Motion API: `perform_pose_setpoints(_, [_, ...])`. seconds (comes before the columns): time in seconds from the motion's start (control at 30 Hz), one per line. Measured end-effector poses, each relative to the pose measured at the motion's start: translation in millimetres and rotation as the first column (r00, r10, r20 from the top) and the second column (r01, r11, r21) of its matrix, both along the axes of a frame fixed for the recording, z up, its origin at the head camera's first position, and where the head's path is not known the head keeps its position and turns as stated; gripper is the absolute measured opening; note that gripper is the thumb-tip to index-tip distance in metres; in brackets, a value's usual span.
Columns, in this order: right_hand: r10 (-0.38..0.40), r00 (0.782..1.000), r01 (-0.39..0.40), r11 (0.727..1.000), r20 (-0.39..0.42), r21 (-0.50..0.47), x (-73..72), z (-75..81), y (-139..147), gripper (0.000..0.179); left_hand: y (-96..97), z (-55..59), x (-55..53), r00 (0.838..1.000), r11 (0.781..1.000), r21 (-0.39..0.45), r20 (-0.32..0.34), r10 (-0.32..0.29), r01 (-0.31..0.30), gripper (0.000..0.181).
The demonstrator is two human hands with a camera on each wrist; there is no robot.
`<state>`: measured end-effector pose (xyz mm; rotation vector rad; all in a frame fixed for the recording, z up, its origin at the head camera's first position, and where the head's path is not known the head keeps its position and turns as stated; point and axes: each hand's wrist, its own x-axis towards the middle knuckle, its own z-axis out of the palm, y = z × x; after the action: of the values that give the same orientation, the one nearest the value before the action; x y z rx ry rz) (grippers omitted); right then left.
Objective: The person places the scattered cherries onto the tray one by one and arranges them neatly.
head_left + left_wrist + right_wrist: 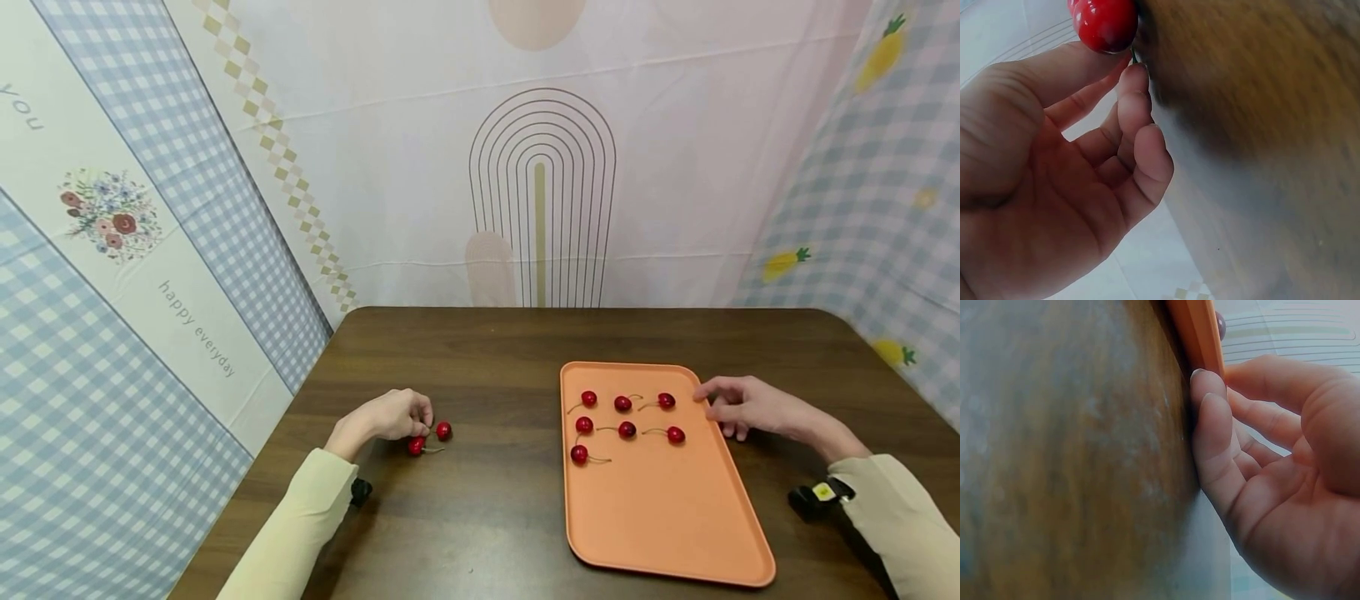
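At the left of the table, my left hand [393, 415] reaches down to two red cherries with thin green stems. One cherry [416, 446] lies right under the fingertips, the other cherry [444, 431] just past them. In the left wrist view, thumb and fingers come together at a short green stem below a shiny cherry [1107, 25]. My right hand [757, 406] holds the right rim of an orange tray [667, 517], thumb and fingers at its edge in the right wrist view. Several stemmed cherries [627, 429] lie spread over the tray's far half.
The dark wooden table [480, 508] carries both the tray and the loose cherries. Behind it hangs a pale patterned cloth [405, 167], with blue checked cloth [75, 367] along the left side. Black straps [813, 500] sit around the wrists.
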<state>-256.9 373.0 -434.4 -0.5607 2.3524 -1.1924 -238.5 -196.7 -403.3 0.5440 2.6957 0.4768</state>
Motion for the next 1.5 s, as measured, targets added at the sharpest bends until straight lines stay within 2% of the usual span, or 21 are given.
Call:
perform_pose_setpoints(0.27, [-0.002,1.0,0.002,1.0,0.014,-0.011,0.0,0.4,-0.3,0.041,0.0,1.1,-2.0,0.998,0.998,-0.03,-0.013,-0.055,0.055,0.015])
perform_pose_setpoints(0.53, [0.002,1.0,-0.002,1.0,0.015,-0.017,-1.2,-1.0,-0.3,0.041,-4.2,1.3,-3.5,1.0,0.997,-0.065,0.006,-0.028,0.029,0.014])
perform_pose_setpoints(0.7, [-0.002,1.0,0.002,1.0,0.001,-0.007,-2.0,-0.3,0.2,0.04,-5.6,3.5,-2.3,1.0,0.996,-0.085,-0.019,-0.02,0.018,0.014])
perform_pose_setpoints(0.93, [-0.002,1.0,0.002,1.0,-0.003,0.006,-3.4,-3.5,2.3,0.04,-3.3,5.1,-2.5,0.999,0.992,-0.124,-0.032,-0.044,0.04,0.014])
perform_pose_setpoints(1.13, [-0.007,1.0,0.007,1.0,-0.003,0.02,-3.1,-2.7,1.1,0.041,-2.5,0.9,-4.9,0.998,0.988,-0.151,-0.046,-0.048,0.041,0.012])
perform_pose_setpoints(1.3, [-0.009,1.0,0.009,1.0,-0.003,0.019,-2.6,-2.6,1.3,0.04,1.0,3.1,-7.0,0.994,0.988,-0.151,-0.093,-0.057,0.043,0.006])
perform_pose_setpoints(1.5, [-0.003,1.0,0.003,1.0,-0.001,0.009,-1.9,-2.4,1.8,0.04,11.2,11.8,-8.2,0.988,0.994,-0.105,-0.153,-0.037,0.021,0.006])
